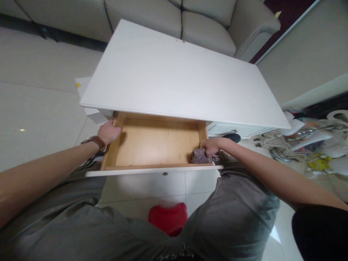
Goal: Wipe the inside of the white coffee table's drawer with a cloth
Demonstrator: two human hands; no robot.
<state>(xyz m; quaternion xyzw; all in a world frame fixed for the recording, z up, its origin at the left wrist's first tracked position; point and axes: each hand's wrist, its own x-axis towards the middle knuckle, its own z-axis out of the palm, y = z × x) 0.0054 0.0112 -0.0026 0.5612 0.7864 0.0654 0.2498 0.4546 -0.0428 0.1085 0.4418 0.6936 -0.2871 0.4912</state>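
At four o'clock inside the open drawer (pixel 152 141), near its front corner, sits a bunched cloth (pixel 198 156); the grip of the right hand (pixel 212 146) is pinching it. At nine o'clock, the grip of the left hand (pixel 109 132) clasps the drawer's side. The worktop (pixel 185 76) extends toward twelve o'clock, with a grey sofa (pixel 146 14) beyond it.

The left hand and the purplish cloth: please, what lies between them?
In the head view, the bare wooden bottom of the open drawer stretches between the left hand and the purplish cloth, which the right hand holds.
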